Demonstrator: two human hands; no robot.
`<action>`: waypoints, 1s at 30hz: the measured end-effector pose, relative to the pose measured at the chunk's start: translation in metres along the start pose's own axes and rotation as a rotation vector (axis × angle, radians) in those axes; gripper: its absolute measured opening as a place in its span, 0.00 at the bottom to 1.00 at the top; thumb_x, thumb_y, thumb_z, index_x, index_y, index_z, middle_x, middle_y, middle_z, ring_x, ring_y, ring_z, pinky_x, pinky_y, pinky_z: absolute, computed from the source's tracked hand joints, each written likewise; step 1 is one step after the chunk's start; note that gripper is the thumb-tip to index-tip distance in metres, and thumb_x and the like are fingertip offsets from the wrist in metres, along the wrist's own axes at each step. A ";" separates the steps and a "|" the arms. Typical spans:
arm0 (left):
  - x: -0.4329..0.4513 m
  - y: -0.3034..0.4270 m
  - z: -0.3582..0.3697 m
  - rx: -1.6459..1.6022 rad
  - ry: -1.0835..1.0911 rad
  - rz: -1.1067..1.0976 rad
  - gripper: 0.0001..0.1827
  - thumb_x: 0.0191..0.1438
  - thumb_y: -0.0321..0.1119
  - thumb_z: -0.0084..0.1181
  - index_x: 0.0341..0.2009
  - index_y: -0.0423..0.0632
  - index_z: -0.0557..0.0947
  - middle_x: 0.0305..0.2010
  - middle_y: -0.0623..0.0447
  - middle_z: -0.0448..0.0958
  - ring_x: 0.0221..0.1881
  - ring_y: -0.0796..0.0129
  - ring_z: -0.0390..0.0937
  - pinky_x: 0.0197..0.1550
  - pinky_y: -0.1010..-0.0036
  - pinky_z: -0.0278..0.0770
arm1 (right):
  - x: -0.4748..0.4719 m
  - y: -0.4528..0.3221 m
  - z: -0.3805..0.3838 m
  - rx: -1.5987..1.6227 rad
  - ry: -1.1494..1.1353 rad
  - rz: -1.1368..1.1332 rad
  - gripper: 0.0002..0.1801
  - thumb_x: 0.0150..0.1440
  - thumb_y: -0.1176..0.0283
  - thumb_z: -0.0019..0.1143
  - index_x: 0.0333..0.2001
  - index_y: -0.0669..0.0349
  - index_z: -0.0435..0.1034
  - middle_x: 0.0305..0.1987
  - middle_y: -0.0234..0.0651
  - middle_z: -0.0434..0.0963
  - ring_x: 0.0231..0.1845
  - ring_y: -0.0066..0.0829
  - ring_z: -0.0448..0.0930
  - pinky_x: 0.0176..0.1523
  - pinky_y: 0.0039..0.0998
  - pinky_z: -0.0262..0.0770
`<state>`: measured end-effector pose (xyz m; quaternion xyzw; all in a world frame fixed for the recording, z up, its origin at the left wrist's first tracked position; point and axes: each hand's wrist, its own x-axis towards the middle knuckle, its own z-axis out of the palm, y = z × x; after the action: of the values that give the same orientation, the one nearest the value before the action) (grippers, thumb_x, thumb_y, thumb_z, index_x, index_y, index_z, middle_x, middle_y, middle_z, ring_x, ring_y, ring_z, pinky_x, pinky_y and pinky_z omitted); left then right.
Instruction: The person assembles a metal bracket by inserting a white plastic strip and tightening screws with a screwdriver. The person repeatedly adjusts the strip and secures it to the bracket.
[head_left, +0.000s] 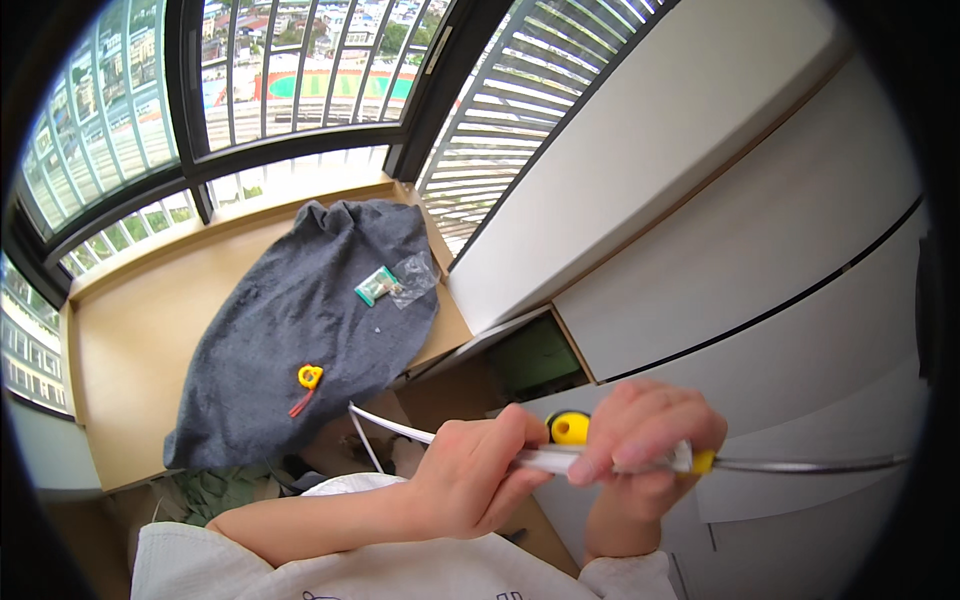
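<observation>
My left hand (480, 472) grips a thin white plastic strip (551, 459) near its end. The strip runs back to the left and bends sharply at the edge of the bench, one length hanging down. Close beside it, my right hand (652, 442) is closed around a hand tool with a yellow-and-black handle (570, 427). Its long metal shaft (810, 465) points right from a yellow collar. The right thumb lies against the strip. Fingers cover most of the handle, so the tool's exact kind is hidden.
A grey cloth (300, 322) covers part of the wooden bench (142, 337) under the barred windows. On it lie a yellow tape measure (310, 376) with a red strap, a small green-and-white packet (376, 286) and a clear plastic bag (416, 279). White cabinet panels (720, 300) stand to the right.
</observation>
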<state>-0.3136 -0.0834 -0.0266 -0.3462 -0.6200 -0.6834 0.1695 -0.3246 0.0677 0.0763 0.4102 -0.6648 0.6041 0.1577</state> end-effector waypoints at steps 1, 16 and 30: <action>-0.002 0.000 0.000 0.000 0.013 0.027 0.10 0.61 0.36 0.59 0.34 0.43 0.75 0.24 0.48 0.70 0.23 0.52 0.71 0.23 0.64 0.69 | -0.004 -0.004 -0.001 -0.018 -0.018 -0.001 0.15 0.62 0.60 0.65 0.36 0.63 0.79 0.32 0.40 0.86 0.22 0.26 0.80 0.26 0.22 0.73; -0.005 -0.031 -0.018 0.199 0.146 0.124 0.21 0.57 0.50 0.62 0.23 0.50 0.73 0.17 0.57 0.62 0.14 0.68 0.65 0.15 0.72 0.59 | -0.010 -0.021 0.015 -0.451 0.041 0.243 0.13 0.63 0.64 0.64 0.40 0.63 0.74 0.36 0.46 0.82 0.26 0.35 0.84 0.32 0.30 0.84; -0.006 -0.037 -0.021 0.149 0.001 0.066 0.27 0.62 0.55 0.55 0.21 0.48 0.68 0.14 0.56 0.61 0.10 0.65 0.63 0.12 0.70 0.59 | -0.004 -0.014 0.021 -0.745 0.007 0.131 0.16 0.65 0.59 0.61 0.35 0.60 0.70 0.27 0.39 0.84 0.23 0.34 0.84 0.26 0.28 0.81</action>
<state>-0.3398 -0.0981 -0.0576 -0.3525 -0.6573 -0.6296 0.2176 -0.3057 0.0505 0.0776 0.2793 -0.8632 0.3309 0.2594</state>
